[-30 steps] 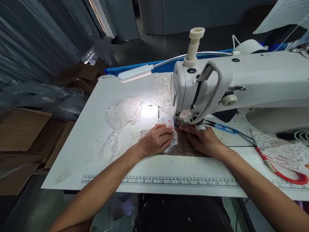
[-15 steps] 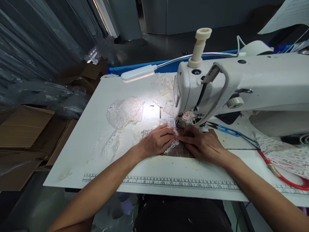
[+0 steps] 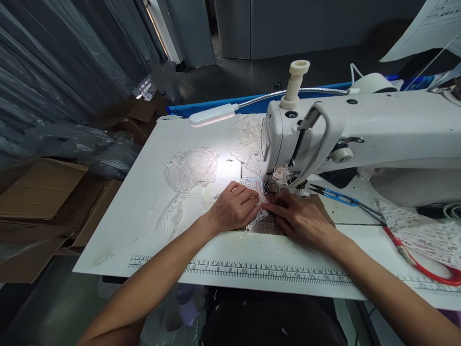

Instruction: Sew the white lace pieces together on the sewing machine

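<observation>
A narrow piece of white lace lies at the needle area of a white sewing machine. My left hand rests on it from the left, fingers bent together and pinching its edge. From the other side my right hand holds the same lace, index finger stretched towards the left fingertips and the other fingers curled. Both hands are just in front of the presser foot, over a brown plate. The fingers hide part of the lace.
White lace heaps lie left of the machine, more lace at the right. Blue thread snips and red-handled scissors sit right of my hand. A lamp hangs over the table. Cardboard boxes stand at left.
My left hand's fingers have drawn in and bent more, its knuckles raised. The right hand stays at nearly the same place by the needle. The whole view has shifted slightly.
</observation>
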`<state>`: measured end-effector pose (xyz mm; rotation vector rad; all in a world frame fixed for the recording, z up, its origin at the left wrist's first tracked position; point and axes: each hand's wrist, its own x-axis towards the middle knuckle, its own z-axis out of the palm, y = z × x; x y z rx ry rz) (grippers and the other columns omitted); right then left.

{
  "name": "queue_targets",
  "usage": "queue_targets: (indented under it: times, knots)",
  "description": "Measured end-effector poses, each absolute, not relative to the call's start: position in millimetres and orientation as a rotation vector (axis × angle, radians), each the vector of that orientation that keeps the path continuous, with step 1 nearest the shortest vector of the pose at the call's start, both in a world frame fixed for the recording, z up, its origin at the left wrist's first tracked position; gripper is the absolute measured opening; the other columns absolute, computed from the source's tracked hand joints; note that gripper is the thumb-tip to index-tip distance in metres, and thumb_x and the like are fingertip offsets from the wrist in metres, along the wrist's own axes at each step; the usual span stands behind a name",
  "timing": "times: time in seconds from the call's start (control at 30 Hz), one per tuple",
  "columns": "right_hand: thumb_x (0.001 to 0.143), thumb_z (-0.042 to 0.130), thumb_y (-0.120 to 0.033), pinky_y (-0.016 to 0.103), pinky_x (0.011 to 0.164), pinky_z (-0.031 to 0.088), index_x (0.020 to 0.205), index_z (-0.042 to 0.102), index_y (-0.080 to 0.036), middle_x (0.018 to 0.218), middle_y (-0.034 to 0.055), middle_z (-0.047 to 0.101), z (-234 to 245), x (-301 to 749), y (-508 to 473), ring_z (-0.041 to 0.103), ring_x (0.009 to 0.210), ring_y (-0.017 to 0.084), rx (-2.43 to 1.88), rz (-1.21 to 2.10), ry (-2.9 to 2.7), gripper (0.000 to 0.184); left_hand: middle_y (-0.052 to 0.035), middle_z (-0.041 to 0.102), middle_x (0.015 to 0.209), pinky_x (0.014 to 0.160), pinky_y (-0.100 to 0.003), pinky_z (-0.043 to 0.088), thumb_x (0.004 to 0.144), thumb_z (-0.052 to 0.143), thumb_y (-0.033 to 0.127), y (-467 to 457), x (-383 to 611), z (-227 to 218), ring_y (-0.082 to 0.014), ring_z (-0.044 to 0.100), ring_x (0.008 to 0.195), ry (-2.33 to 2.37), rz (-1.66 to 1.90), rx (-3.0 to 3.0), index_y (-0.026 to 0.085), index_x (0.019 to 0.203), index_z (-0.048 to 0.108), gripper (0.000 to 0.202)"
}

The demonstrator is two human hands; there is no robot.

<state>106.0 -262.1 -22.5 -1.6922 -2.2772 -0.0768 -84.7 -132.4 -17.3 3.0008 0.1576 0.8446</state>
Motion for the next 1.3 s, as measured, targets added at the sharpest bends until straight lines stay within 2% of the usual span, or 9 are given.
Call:
queue_targets:
  times: [0.17,0.4,0.53,0.7,0.83,1.0,1.3]
  knots:
    - [0.094,0.043,-0.021,0.033,0.066,0.05,0.121,0.063,-0.024,0.102,0.0125,0.059,-22,104,-263,0.057,0.078,0.02,-1.668,-0.084,-2.276,0.035,-0.0108,0.067,0.112,0.074,-0.037,0.046,0.094,0.05,0.023,-132,-83,-17,-0.02,0.061,0.087,0.111,0.774,3.073,0.013,0.104,0.062,0.018]
    - [0.095,0.04,-0.02,0.033,0.065,0.052,0.12,0.063,-0.021,0.102,0.0127,0.058,-20,104,-262,0.057,0.078,0.018,-1.633,-0.092,-2.268,0.034,-0.0133,0.063,0.118,0.077,-0.039,0.046,0.095,0.048,0.026,-133,-84,-17,-0.0228,0.059,0.094,0.168,0.667,3.05,0.011,0.112,0.06,0.026]
    - [0.093,0.04,-0.017,0.034,0.067,0.052,0.119,0.062,-0.021,0.101,0.0125,0.057,-21,103,-262,0.057,0.082,0.02,-1.631,-0.099,-2.266,0.034,-0.013,0.063,0.12,0.078,-0.04,0.045,0.095,0.047,0.027,-132,-84,-17,-0.0232,0.059,0.094,0.179,0.65,3.039,0.012,0.113,0.06,0.027]
    - [0.093,0.04,-0.014,0.037,0.073,0.052,0.119,0.062,-0.02,0.103,0.0131,0.057,-22,98,-264,0.056,0.087,0.022,-1.676,-0.131,-2.242,0.035,-0.0105,0.062,0.124,0.086,-0.041,0.044,0.096,0.047,0.028,-127,-81,-11,-0.0241,0.058,0.1,0.172,0.553,3.017,0.013,0.114,0.062,0.028]
    - [0.091,0.04,-0.014,0.038,0.072,0.052,0.12,0.061,-0.02,0.105,0.014,0.057,-19,92,-264,0.056,0.088,0.023,-1.752,-0.107,-2.217,0.035,-0.0082,0.064,0.122,0.088,-0.04,0.043,0.096,0.046,0.026,-119,-76,-5,-0.0218,0.059,0.096,0.122,0.458,3.023,0.015,0.112,0.063,0.026]
    - [0.09,0.042,-0.012,0.04,0.073,0.052,0.119,0.061,-0.02,0.107,0.0139,0.057,-16,88,-264,0.057,0.089,0.024,-1.792,-0.058,-2.19,0.035,-0.0063,0.065,0.12,0.093,-0.041,0.042,0.096,0.046,0.024,-113,-75,-9,-0.0202,0.059,0.094,0.095,0.532,3.006,0.017,0.11,0.064,0.024]
    - [0.086,0.047,-0.009,0.04,0.076,0.052,0.117,0.062,-0.019,0.109,0.0136,0.058,-16,84,-264,0.057,0.091,0.024,-1.817,-0.008,-2.159,0.036,-0.0113,0.064,0.122,0.087,-0.041,0.046,0.095,0.048,0.022,-117,-76,-14,-0.0214,0.061,0.098,0.094,0.596,3.05,0.014,0.113,0.062,0.024]
